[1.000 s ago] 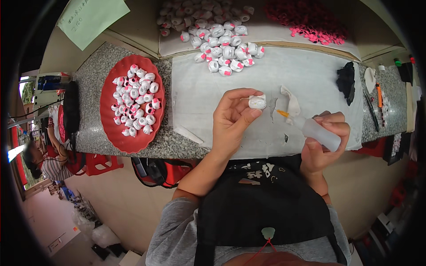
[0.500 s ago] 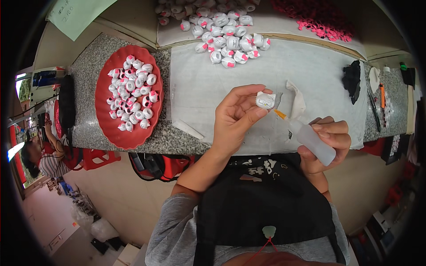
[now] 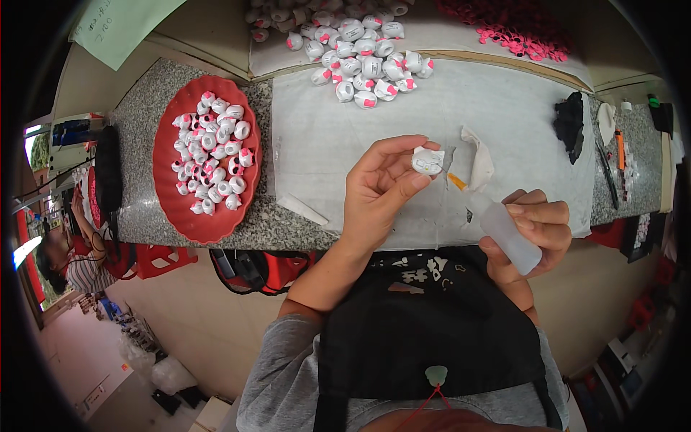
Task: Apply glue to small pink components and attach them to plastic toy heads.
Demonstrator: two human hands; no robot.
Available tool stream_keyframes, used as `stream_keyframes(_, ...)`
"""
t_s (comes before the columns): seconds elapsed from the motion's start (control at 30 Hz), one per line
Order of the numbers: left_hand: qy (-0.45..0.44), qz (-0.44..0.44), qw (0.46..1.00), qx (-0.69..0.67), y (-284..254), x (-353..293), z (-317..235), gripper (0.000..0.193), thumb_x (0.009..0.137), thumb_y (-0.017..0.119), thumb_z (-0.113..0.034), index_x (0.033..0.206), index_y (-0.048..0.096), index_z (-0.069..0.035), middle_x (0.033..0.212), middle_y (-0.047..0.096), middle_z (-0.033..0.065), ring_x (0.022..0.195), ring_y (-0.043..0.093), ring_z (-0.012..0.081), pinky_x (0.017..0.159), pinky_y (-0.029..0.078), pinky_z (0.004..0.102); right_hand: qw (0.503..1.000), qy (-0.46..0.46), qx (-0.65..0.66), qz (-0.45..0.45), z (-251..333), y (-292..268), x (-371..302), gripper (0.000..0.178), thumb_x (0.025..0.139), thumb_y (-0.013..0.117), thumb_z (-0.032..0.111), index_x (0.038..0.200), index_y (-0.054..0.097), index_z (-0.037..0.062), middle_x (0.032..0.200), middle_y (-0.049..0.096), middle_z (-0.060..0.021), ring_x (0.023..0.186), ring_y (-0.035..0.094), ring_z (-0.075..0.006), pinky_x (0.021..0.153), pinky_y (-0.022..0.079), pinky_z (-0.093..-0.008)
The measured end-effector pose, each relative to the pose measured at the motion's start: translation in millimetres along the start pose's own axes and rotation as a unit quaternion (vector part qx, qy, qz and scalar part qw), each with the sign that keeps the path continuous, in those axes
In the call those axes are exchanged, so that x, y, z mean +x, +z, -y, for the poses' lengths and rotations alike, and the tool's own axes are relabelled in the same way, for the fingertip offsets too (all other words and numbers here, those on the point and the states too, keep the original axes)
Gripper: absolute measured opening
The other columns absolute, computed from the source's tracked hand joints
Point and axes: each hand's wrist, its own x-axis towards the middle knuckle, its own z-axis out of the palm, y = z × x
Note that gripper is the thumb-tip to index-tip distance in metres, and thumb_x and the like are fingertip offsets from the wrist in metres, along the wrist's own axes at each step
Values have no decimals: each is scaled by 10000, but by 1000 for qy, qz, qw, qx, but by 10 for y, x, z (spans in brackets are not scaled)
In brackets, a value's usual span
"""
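Between thumb and fingers, my left hand (image 3: 381,180) pinches a small white cat-shaped head (image 3: 427,160) with fine line markings on its face. My right hand (image 3: 536,227) is wrapped round a translucent squeeze bottle (image 3: 512,241). The bottle's orange nozzle (image 3: 456,181) points up and left toward the white head, with a small gap between them. A crumpled whitish cloth (image 3: 478,160) lies on the white sheet (image 3: 345,151) just beyond the nozzle. Whether any liquid leaves the nozzle cannot be made out.
A red scalloped tray (image 3: 167,180) at left holds several white heads with pink bows. More such heads (image 3: 371,68) are heaped at the back, near small pink pieces (image 3: 525,43). A black rag (image 3: 570,126) and an orange pen (image 3: 620,151) lie at right. Another person (image 3: 86,259) sits far left.
The bottle in my right hand has drawn back slightly to the right, so its nozzle is farther from the white head. My left hand still holds the head, almost unmoved.
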Motion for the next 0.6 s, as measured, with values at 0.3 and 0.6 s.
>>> stream_keyframes(0.3,4,-1,1000,4,-5,7,15,352,703,534,32,1034,416,20,998,489,160,875,518,185,765,433,299,1000,12,7,22,32,-6,2,367,582,712,110,825,440,67,777,460,-67,563,430,-121,501,386,-234)
stream_keyframes(0.6,21,12,999,35,-5,-15,32,346,697,535,54,1024,426,27,999,484,148,890,504,176,774,408,270,1000,4,-2,10,5,9,-11,367,582,709,97,836,446,67,786,466,-66,572,440,-123,522,390,-238)
